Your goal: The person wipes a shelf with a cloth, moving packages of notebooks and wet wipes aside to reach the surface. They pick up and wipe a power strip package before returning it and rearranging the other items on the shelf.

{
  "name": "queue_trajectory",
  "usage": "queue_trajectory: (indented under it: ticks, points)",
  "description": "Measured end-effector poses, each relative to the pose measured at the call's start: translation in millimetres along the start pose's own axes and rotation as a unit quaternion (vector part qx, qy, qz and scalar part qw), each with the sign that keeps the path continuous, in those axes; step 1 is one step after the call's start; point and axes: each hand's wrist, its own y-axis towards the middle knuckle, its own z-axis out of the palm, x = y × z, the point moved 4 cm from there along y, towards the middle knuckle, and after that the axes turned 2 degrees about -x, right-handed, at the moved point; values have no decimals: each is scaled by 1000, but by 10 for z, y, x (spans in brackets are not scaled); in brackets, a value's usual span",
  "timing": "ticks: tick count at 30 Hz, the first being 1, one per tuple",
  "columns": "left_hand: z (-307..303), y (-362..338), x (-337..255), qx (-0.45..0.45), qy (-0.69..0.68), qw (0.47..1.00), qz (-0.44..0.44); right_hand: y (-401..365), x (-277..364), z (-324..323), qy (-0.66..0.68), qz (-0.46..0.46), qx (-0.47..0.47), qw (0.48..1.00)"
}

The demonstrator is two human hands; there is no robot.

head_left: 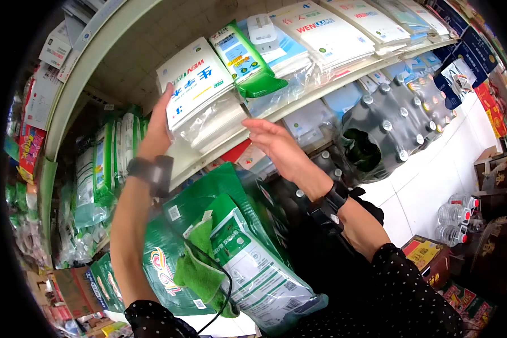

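A plastic-wrapped stack of exercise books (200, 70) with white covers and red and blue print lies at the shelf's front. Along its left side rests my left hand (158, 124), fingers stretched out against the edge. My right hand (279, 147) is open beside the stack's front right corner, fingertips close to the clear wrap and palm turned towards it. Just right of the books sits a green pack of wipes (239, 53). A white charger plug (262, 31) lies on a neighbouring stack.
More book stacks (318, 34) line the shelf (343, 76). Below stand shrink-wrapped dark bottles (400, 112). Large green bags (169, 248) and a green cloth (200, 270) with a black cable are low in front. Water bottles (453, 214) and a carton (425, 256) stand on the right.
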Motion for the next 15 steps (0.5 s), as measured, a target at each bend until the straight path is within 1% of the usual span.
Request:
queue_trajectory:
  ticks: [2, 3, 6, 7, 10, 11, 12, 14, 15]
  points:
    - [-34, 26, 64, 4, -5, 999, -32, -8, -27, 3, 5, -8, 6, 1000]
    - [-19, 15, 62, 22, -15, 999, -42, -33, -17, 17, 10, -11, 7, 1000]
    - [-97, -15, 50, 27, 70, 997, 11, -78, 18, 61, 16, -14, 12, 1000]
    - [-102, -16, 48, -15, 110, 994, -12, -80, 30, 68, 13, -10, 14, 1000]
    - [-62, -52, -53, 2, 235, 972, 26, -77, -6, 61, 11, -3, 19, 1000]
    - [-51, -21, -55, -26, 265, 963, 23, -66, -17, 55, 10, -3, 24, 1000]
    - [-290, 237, 14, -16, 219, 975, 19, -68, -13, 60, 16, 0, 26, 1000]
    - [-137, 184, -34, -105, 173, 976, 84, -96, -4, 44, 30, 6, 24, 999]
    - [-140, 223, -45, -84, 157, 981, 73, -113, 24, 45, 33, 6, 17, 999]
